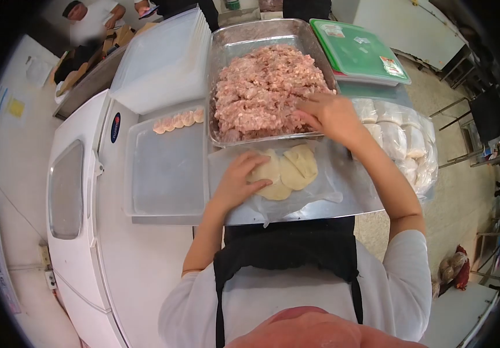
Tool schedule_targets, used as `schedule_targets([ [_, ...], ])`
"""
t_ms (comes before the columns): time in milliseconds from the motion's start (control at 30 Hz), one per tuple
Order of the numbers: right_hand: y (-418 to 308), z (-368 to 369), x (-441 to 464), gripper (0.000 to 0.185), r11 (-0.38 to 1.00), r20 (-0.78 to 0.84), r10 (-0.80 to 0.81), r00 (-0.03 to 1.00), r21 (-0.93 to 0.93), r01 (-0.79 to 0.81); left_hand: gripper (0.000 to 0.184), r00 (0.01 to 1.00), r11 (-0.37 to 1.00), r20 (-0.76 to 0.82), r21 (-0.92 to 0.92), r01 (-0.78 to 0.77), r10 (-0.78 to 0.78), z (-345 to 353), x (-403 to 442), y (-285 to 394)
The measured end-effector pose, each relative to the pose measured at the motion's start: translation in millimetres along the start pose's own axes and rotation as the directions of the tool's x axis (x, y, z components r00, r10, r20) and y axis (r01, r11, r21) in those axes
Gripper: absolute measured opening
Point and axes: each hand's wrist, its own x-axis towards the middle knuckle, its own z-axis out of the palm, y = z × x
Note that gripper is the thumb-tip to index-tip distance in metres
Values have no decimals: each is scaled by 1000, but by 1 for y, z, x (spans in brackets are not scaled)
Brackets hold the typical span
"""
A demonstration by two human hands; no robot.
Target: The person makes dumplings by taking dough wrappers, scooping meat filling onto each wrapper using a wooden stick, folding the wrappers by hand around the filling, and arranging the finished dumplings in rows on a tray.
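A large metal tray (313,36) holds a heap of pink minced meat (261,81). My right hand (331,116) reaches in at the tray's near right side, its fingers curled into the meat and the fingertips partly hidden. Below the tray, round pale dough wrappers (299,168) lie overlapping on a clear plastic sheet (313,200). My left hand (241,177) is at their left edge, thumb and fingers closed around the side of one wrapper. To the left, a translucent plastic tray (166,174) carries a short row of filled dumplings (178,120) along its far edge.
Stacked translucent trays (160,66) stand at the far left. Green-lidded containers (360,49) sit at the back right, and bagged stacks of white rounds (397,136) lie on the right. A white freezer (82,174) is at my left. Another person (90,20) stands beyond.
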Motion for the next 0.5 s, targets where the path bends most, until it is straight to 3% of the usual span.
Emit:
schedule_targets([
  [67,4,2,21,23,992,-48,-101,994,-80,97,37,1000,998,23,71,-4,2,-1,1,0],
  [200,-26,20,27,19,958,206,-157,966,-204,200,28,997,995,-10,69,-76,77,3,0,-15],
  [267,-48,25,21,19,963,303,-112,947,-202,178,23,996,997,-17,3,-83,83,1,0,-17],
  [300,-46,28,17,21,974,268,-116,956,-158,162,21,998,997,-18,-27,-66,66,1,0,-18],
  [400,-41,28,4,22,997,323,80,943,-7,-82,18,1000,991,-27,-130,-13,9,1,-2,-18],
  [500,-29,27,7,29,984,292,111,950,103,-147,20,999,985,-41,-171,14,-21,-2,0,-10],
])
